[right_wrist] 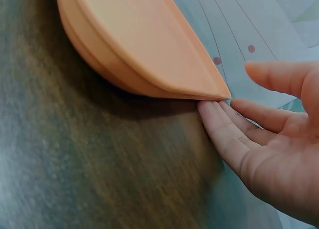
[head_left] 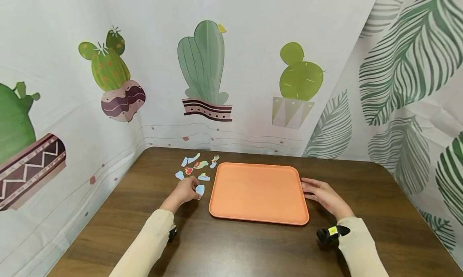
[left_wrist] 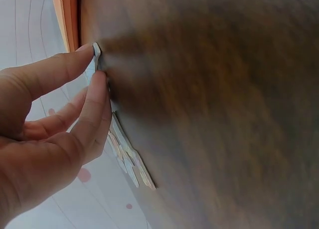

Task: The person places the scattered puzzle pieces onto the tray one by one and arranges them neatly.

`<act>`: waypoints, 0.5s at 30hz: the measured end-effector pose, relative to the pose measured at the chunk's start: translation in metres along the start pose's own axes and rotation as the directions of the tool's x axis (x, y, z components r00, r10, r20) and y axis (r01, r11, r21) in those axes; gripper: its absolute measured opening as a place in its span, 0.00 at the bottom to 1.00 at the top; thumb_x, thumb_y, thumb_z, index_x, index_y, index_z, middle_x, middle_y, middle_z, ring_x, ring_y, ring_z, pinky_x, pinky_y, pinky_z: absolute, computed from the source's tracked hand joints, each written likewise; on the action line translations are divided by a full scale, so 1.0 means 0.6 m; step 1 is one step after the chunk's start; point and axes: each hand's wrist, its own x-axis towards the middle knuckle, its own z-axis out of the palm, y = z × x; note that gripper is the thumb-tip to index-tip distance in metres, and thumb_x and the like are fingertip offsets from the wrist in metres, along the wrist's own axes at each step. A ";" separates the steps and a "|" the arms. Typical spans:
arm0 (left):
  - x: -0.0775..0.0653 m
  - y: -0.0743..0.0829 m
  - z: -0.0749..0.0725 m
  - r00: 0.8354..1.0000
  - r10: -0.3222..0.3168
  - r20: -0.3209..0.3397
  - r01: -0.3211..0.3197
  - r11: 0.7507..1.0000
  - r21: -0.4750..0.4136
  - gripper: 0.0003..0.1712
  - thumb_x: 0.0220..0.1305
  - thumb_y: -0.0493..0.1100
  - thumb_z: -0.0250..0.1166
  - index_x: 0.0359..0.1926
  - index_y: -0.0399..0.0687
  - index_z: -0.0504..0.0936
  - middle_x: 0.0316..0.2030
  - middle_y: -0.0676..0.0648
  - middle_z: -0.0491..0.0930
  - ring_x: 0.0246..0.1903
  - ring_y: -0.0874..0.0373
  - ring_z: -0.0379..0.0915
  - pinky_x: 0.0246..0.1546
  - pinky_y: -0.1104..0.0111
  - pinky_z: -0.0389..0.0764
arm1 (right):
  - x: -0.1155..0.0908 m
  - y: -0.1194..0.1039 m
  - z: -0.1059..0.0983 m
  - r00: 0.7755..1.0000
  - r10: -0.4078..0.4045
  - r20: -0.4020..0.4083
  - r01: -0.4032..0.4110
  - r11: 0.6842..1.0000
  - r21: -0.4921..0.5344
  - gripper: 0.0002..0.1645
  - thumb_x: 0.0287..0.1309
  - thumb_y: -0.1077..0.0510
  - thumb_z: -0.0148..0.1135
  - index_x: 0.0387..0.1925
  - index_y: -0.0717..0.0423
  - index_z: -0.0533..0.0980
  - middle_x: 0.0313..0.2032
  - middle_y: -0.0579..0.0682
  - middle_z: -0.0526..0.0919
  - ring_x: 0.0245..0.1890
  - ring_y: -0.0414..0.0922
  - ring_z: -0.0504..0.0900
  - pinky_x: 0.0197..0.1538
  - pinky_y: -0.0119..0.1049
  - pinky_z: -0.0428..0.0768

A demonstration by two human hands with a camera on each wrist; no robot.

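Observation:
My left hand (head_left: 186,190) pinches a thin, light-blue puzzle piece (head_left: 200,189) between thumb and fingertips, just left of the orange tray (head_left: 258,221). In the left wrist view that piece (left_wrist: 96,50) is seen nearly edge-on, held at the tabletop. Several more flat pieces with coloured print, such as a red and green one (head_left: 200,164), lie loose beyond the left hand. At the tray's right side is my right hand (head_left: 327,196), its fingers extended. The right wrist view shows its fingertips (right_wrist: 207,107) at the tray's rim, thumb held apart from it.
The brown wooden table (head_left: 231,249) carries the tray and pieces. Behind it hangs a white cloth (head_left: 249,35) printed with cacti and leaves, along the back and both sides. A black wrist device (head_left: 332,233) sits at the right sleeve.

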 end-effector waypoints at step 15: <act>0.011 -0.003 0.017 0.997 -0.076 0.004 0.074 0.960 -0.269 0.19 0.46 0.19 0.66 0.39 0.33 0.72 0.20 0.46 0.69 0.18 0.57 0.71 0.23 0.67 0.83 | -0.004 0.004 0.001 0.999 -0.042 0.009 0.042 0.996 -0.080 0.37 0.63 0.66 0.58 0.68 0.76 0.55 0.58 0.73 0.67 0.46 0.39 0.80 0.50 0.31 0.80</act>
